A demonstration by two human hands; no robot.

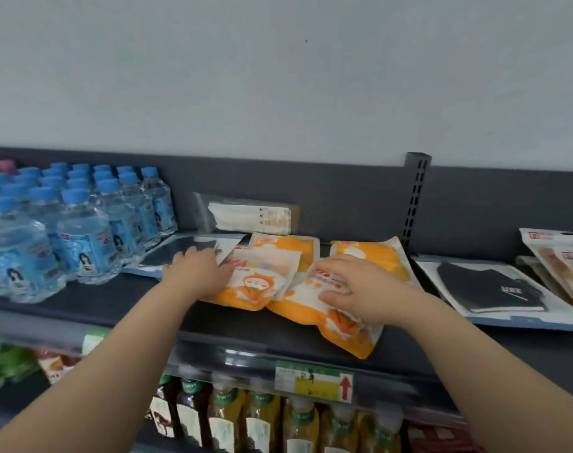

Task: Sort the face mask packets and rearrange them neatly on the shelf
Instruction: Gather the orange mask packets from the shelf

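Fingers (189, 255) of the left hand (198, 273) bend down onto the near edge of a dark mask packet (193, 245) beside the water bottles (82, 230); whether they pinch it cannot be told; the right hand (367, 289) lies spread and flat on the front orange packet (340, 331), whose corner reaches toward the front edge of the shelf (115, 299); other orange packets (269, 279) overlap askew mid-shelf; a white packet (252, 214) leans at the back edge; a black mask packet (491, 289) lies toward the right end; sorting seems barely begun; the next move likely calls for gathering the orange ones into one squared stack, with the dark ones set apart.
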